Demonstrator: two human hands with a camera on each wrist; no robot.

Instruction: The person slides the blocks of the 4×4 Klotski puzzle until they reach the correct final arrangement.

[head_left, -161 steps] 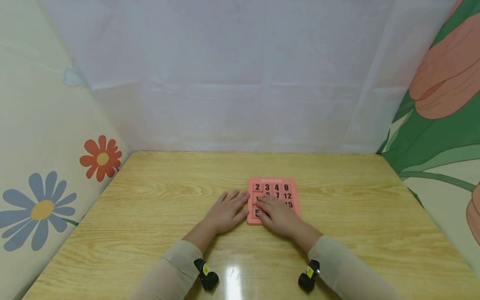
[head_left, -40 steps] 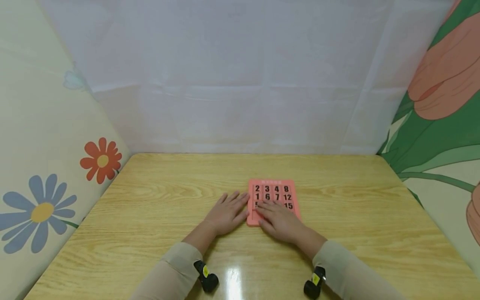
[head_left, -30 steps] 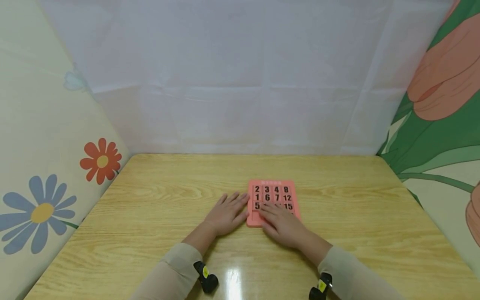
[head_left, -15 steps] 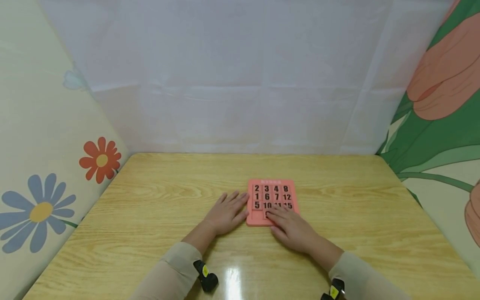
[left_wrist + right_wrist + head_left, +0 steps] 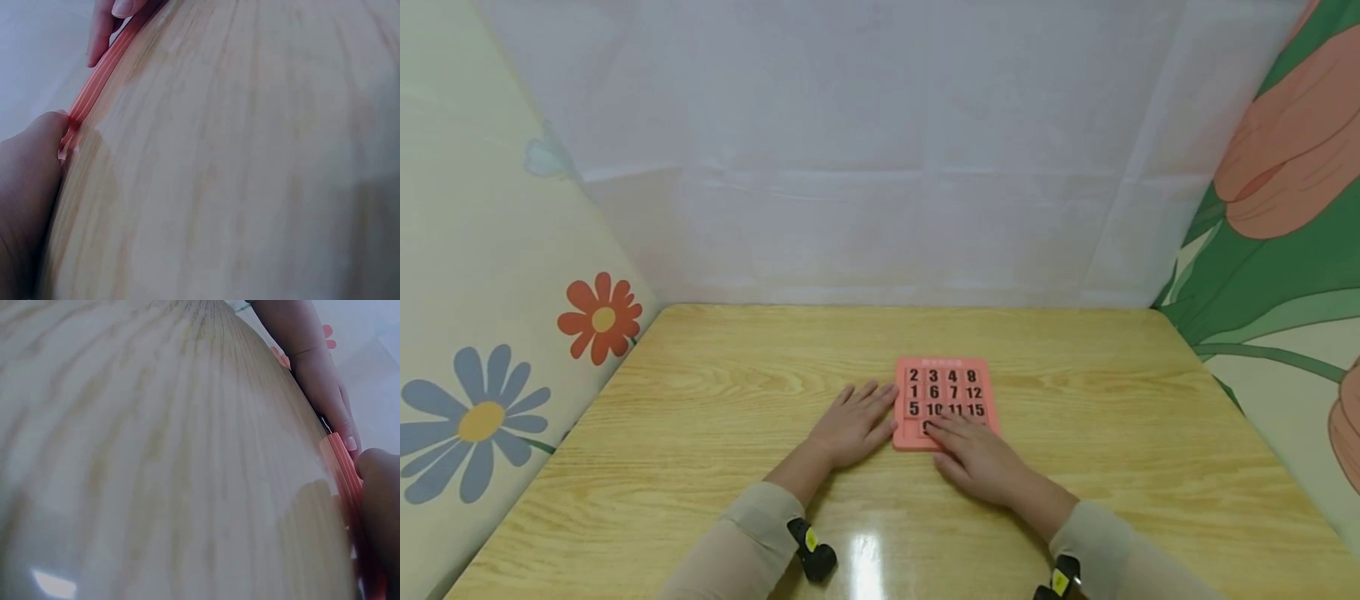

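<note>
A pink sliding number puzzle (image 5: 906, 444) lies flat on the table. Its top rows read 2 3 4 8, then 1 6 7 12, then 5 10 11 15. In the bottom row a 9 tile (image 5: 926, 427) sits partway left, beside a vacant slot in the corner. My right hand (image 5: 985, 462) rests its extended fingers on that row, hiding the rest of it, with a fingertip on the 9 tile. My left hand (image 5: 850, 429) lies flat on the table, thumb and fingertips against the puzzle's left edge. In the left wrist view the puzzle's pink side (image 5: 103, 75) runs between both hands.
The wood-grain table (image 5: 737, 358) spreads around the puzzle. A white sheet (image 5: 880, 167) hangs behind it, and flower-patterned cloths stand at the left and right. A black wrist camera (image 5: 814, 554) is strapped to the left sleeve, another to the right.
The 1 and 5 tiles have moved up the left column, leaving the bottom-left slot vacant. The right hand shifted down and right, then slid slightly left with the 9 tile. The left hand stayed still.
</note>
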